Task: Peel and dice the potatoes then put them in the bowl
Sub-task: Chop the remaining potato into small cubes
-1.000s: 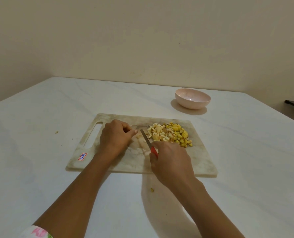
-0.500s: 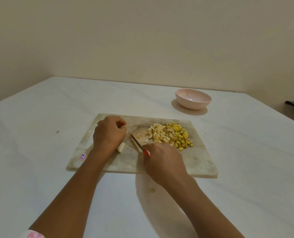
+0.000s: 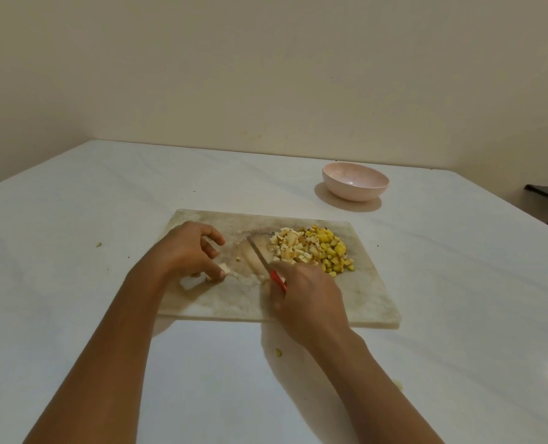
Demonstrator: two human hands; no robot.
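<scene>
left hand point(image 3: 188, 251) pinches potato piece point(image 3: 224, 269); right hand point(image 3: 308, 304) grips knife point(image 3: 259, 254), diced pile point(image 3: 312, 251) at 2 o'clock; best cut with piece flat, holding hand tucked clear.

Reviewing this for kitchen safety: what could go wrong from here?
The small pale potato piece sits at the left hand; dicing it with the red-handled knife in the right hand could nick a finger. The pile of diced potato lies near the far edge of the marbled cutting board, apart from the pink round bowl, so transferring could spill cubes.
</scene>
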